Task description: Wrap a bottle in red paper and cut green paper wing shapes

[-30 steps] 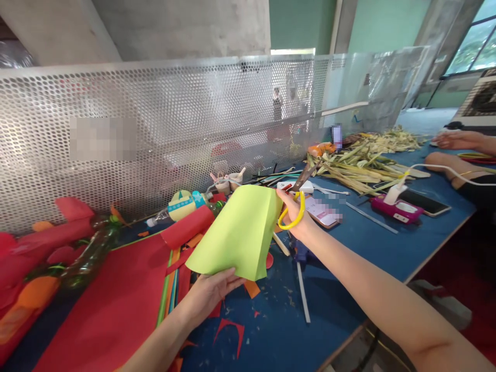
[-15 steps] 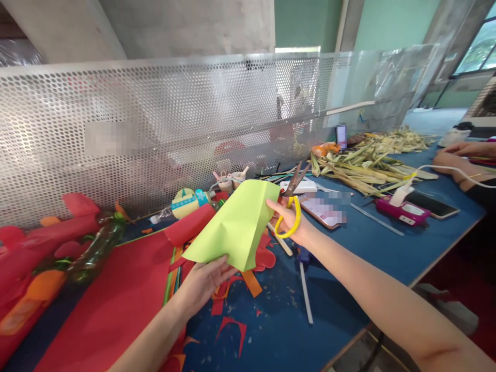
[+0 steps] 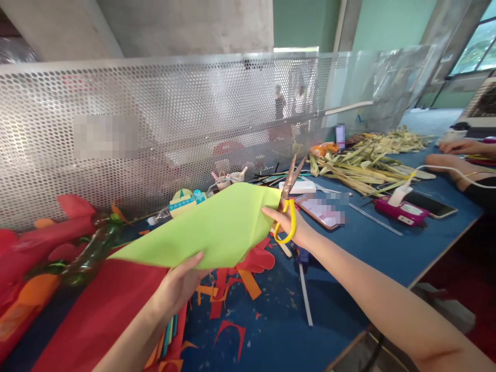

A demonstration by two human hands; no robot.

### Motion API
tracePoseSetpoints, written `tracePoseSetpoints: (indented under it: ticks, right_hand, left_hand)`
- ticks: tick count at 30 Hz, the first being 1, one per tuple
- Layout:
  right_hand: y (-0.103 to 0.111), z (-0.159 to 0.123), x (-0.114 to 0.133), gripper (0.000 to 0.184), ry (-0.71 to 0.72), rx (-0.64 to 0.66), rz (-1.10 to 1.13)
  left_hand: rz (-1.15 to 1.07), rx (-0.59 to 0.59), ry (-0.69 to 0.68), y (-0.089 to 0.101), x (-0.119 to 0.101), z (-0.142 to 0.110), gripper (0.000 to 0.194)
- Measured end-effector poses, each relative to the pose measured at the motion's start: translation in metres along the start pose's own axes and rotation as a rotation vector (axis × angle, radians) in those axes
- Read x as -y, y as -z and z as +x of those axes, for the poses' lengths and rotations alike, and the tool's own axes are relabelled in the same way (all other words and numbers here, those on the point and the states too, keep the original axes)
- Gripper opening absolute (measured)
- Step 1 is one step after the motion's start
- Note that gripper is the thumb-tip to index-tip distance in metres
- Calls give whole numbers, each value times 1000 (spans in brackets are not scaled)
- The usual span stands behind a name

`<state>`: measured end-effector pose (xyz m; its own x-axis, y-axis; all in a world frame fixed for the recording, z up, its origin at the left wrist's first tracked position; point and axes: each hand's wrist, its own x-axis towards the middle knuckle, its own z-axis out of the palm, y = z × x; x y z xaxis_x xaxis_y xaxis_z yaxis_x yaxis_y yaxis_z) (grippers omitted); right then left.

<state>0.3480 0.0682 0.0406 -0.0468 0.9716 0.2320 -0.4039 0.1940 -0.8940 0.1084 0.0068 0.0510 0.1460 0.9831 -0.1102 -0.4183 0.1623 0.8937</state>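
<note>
green sheet (image 3: 201,227): held up over the blue table (image 3: 275,330), spread between both hands, creased near the right end, with one long pointed corner reaching left across the red sheet (image 3: 101,310).
left hand (image 3: 182,284): closed lightly on the near edge of the green sheet, with thumb on top and the other fingers mostly hidden underneath.
right hand (image 3: 285,221): pinching the right end of the green sheet under the thumb while carrying the scissors (image 3: 287,197); cannot tell how the hidden fingers curl.
scissors: yellow-handled, looped about the right hand, with blades parted and pointing up.
scraps (image 3: 250,283): red and orange, strewn on the table below the green sheet.
phone (image 3: 321,211): lying screen up, right of the scissors, near the white box (image 3: 297,186).
leaf strips (image 3: 352,165): heaped along the far side, near the perforated panel (image 3: 174,124).
co-worker's forearm (image 3: 445,163): resting on the table, far right.
</note>
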Motion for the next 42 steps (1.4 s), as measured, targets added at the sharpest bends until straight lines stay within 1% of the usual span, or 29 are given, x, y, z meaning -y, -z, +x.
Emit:
tracePoseSetpoints:
  ticks: [2, 6, 10, 16, 21, 23, 26, 28, 32, 37, 40, 42]
  right_hand:
    - [2, 3, 0, 26, 17, -10, -10]
    - [5, 7, -1, 33, 22, -87, -44]
    - [3, 8, -4, 28, -53, -99, -19]
    - [-4, 9, -14, 37, -158, -73, 32]
    - [-6, 6, -18, 34, -139, -59, 23]
    - [-6, 3, -18, 30, -120, -76, 22]
    - [-6, 1, -16, 28, -107, -101, 38]
    - [-7, -1, -15, 29, -109, -105, 62]
    - [-11, -5, -12, 34, -114, -70, 108]
    - [-16, -10, -11, 35, -99, -36, 115]
    - [-21, -15, -7, 42, -125, 0, 97]
    - [-25, -20, -3, 50, -168, 41, 89]
  left_hand:
    - [53, 0, 47, -2, 2, -2, 65]
    - [85, -38, 163, -11, 12, -1, 70]
    - [91, -85, 213, -15, 16, 3, 76]
    - [74, -143, 104, -12, 8, 5, 75]
    - [60, -126, 42, -15, 17, 5, 77]
    - [45, -99, 19, -16, 20, 3, 73]
    - [27, -71, 17, -18, 20, 1, 60]
    - [29, -106, -4, -18, 16, 0, 59]
    - [39, -205, -63, -16, 7, -1, 61]
    - [47, -199, -102, -14, 0, -3, 62]
    - [30, -226, -132, -18, -9, -4, 55]
    - [10, -321, -204, -23, -19, -4, 50]
